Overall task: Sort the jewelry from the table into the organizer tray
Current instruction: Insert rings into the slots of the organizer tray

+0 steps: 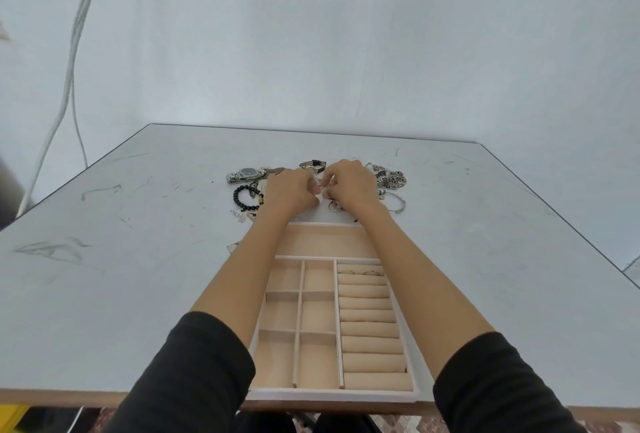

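Observation:
A beige organizer tray lies at the table's near edge, with square compartments on its left and ring rolls on its right; two rings sit in the top roll. Beyond the tray's far end both hands meet over the jewelry pile. My left hand and my right hand both pinch a small silver piece with a pale charm between their fingertips. Around them lie a steel watch, a black bead bracelet, a strap watch, silver chains and a bangle.
The white table is scuffed and bare on both sides of the tray. Small earrings lie left of my left wrist, a key-ring-like piece under my right hand. White cables hang along the wall at left.

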`<state>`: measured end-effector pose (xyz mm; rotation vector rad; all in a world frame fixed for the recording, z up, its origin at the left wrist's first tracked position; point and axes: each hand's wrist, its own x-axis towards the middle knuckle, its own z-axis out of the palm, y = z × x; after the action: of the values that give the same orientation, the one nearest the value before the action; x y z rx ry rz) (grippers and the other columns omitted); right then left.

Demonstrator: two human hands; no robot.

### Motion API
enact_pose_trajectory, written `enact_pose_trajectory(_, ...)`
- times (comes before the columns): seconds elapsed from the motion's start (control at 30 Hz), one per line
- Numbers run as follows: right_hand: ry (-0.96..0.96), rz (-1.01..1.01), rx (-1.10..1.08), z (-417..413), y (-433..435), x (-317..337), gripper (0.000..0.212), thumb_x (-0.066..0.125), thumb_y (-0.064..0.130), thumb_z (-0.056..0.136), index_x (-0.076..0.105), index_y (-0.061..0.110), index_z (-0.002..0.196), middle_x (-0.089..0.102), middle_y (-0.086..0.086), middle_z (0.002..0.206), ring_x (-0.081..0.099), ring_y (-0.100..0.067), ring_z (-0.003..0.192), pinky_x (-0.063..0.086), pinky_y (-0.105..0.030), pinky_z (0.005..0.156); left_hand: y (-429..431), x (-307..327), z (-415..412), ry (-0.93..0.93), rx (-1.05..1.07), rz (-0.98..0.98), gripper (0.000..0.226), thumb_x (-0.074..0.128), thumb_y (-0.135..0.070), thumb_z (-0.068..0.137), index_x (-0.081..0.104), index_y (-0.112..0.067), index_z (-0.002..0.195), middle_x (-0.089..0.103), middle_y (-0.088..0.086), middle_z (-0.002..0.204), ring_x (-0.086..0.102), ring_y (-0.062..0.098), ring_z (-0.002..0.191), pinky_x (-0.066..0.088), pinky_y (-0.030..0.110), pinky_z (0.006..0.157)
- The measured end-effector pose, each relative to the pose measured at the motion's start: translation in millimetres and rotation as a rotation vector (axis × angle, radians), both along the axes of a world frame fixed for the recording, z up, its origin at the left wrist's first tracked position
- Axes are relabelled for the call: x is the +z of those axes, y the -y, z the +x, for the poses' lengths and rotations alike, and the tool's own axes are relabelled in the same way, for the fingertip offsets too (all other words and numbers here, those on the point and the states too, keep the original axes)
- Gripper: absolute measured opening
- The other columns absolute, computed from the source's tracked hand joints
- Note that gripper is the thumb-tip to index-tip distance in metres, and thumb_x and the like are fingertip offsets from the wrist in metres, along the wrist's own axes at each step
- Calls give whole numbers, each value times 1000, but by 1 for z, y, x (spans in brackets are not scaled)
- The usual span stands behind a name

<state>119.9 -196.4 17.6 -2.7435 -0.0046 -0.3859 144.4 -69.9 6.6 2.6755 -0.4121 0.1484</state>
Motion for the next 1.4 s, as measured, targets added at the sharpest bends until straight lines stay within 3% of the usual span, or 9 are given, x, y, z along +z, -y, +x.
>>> enact_pose_trajectory(0.1,35,107,0,-6,5,2,17,74,15,73,69,23,87,67,4,94,53,-17,105,36,-28,70,-4,-3,-7,85,-27,-93,11,72,-33,76,68,-27,85,65,-11,85,62,17,97,39,39,97)
enact_pose_trajectory(0.23,103,339,34,-31,18,10,12,79,21,68,70,25,74,69,6,72,58,-10,73,37,-27,61,-19,-1,-25,46,-81,-407,11,79,-36,71,71,-32,77,71,-9,77,65,12,80,50,36,83)
enact_pose_trajectory(0.3,155,484,63,-51,25,9,12,82,23,67,71,25,72,68,3,68,55,-10,61,41,-28,61,-27,5,-46,35,-123,-591,11,80,-30,73,73,-28,81,72,-9,76,64,8,74,51,25,77)
enact_pose_trajectory(0.43,186,656,125,-97,36,2,10,82,20,70,74,26,72,69,-2,70,49,-8,58,37,-20,57,-39,13,-97,28,-180,-823,8,80,-15,74,75,-17,80,71,-12,73,59,-3,69,42,5,70)
enact_pose_trajectory(0.63,142,695,159,-150,43,-5,10,82,18,71,75,24,72,70,10,69,50,-5,58,37,-10,57,-36,6,-134,2,-285,-802,10,84,-17,68,76,-18,74,70,-10,69,56,4,67,42,6,74)
enact_pose_trajectory(0.8,130,675,179,-172,44,-21,11,81,13,72,75,22,72,70,9,71,47,-2,58,36,-10,57,-34,-1,-137,43,-334,-704,11,84,-24,68,75,-28,73,72,-9,72,57,7,68,46,22,79)
enact_pose_trajectory(0.97,135,632,182,-179,43,-26,12,79,13,73,75,24,73,69,11,74,50,-2,62,36,-11,59,-37,-3,-137,99,-306,-739,8,81,-32,68,75,-33,73,71,-15,74,57,8,69,44,21,83)
enact_pose_trajectory(1.2,137,559,170,-181,45,-28,17,80,17,72,73,32,68,68,15,74,49,-8,64,35,-17,63,-37,-1,-138,109,-263,-747,12,83,-21,69,74,-28,72,70,-13,74,55,6,68,37,4,79)
enact_pose_trajectory(1.4,120,511,188,-182,46,-29,16,79,24,74,72,39,74,66,17,79,48,-9,68,36,-23,65,-37,-1,-138,104,-253,-726,12,83,-21,70,74,-29,72,70,-14,73,55,7,69,34,0,79)
